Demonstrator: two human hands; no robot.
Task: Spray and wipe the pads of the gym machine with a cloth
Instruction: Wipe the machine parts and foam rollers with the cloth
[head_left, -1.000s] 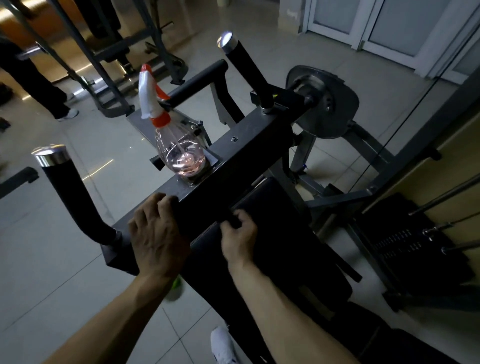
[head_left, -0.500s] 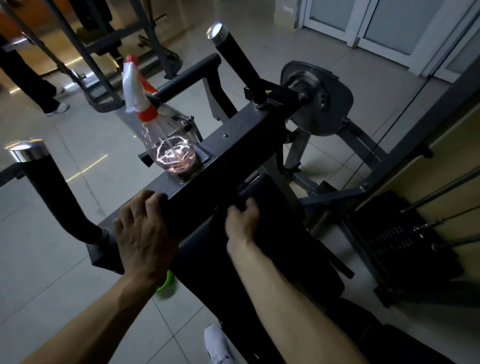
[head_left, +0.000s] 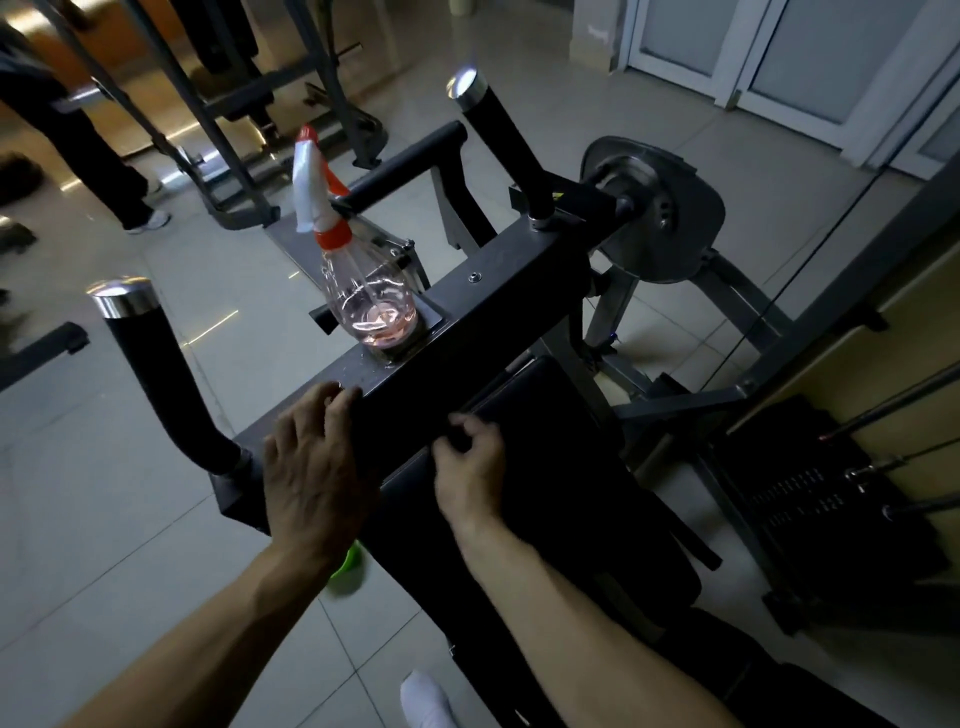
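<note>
The black pad (head_left: 550, 467) of the gym machine slopes down from the dark crossbar (head_left: 498, 312). My right hand (head_left: 467, 467) sits at the pad's top edge, its fingers curled round a dark wad that looks like the cloth (head_left: 458, 434). On the crossbar's near end lies my left hand (head_left: 317, 467), its fingers hooked over the top edge. A clear spray bottle (head_left: 374, 312) with a white and orange head stands upright on the crossbar, beyond both hands. A bit of green (head_left: 348, 566) shows under my left wrist; what it is stays unclear.
Two black chrome-capped handles (head_left: 150, 374) (head_left: 498, 140) rise from the crossbar's ends. A metal cam plate (head_left: 660, 213) and a weight stack (head_left: 810, 493) lie to the right. Another machine frame (head_left: 234, 104) and a person's legs (head_left: 93, 140) stand at the far left on the tiled floor.
My right hand slid right along the pad's top edge, then back to the left. My left hand kept its place on the crossbar. The bottle has not moved.
</note>
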